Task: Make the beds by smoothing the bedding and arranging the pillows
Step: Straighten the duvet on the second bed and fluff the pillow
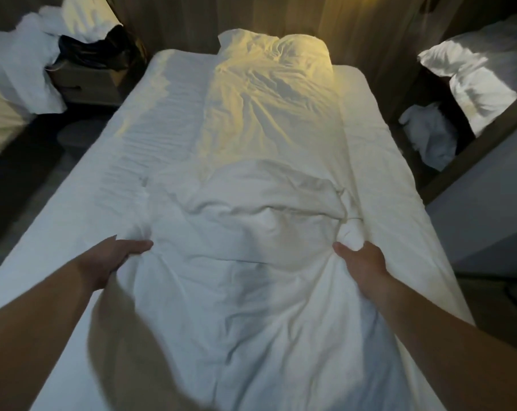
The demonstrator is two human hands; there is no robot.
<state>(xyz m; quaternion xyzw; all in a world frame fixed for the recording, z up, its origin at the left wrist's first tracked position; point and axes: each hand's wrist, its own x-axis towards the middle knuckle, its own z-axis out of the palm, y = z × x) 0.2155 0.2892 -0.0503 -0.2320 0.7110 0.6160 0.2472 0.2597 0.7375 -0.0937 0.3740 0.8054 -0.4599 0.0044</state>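
Observation:
A white duvet (245,262) lies bunched and creased lengthwise down the middle of a single bed (73,232) with a white fitted sheet. My left hand (115,256) grips the duvet's left fold, thumb on top, fingers hidden under the cloth. My right hand (361,262) grips a gathered bunch of the duvet on its right side. A rumpled white pillow (275,51) lies at the head of the bed, lit yellow by a lamp. The near end of the duvet hangs toward me.
A second bed with heaped white bedding (29,60) stands at the left, with a dark bag on a nightstand (94,75) between. At the right are a mirror or partition (473,137), another pillow (470,66) and crumpled white linen (429,134). Narrow floor strips flank the bed.

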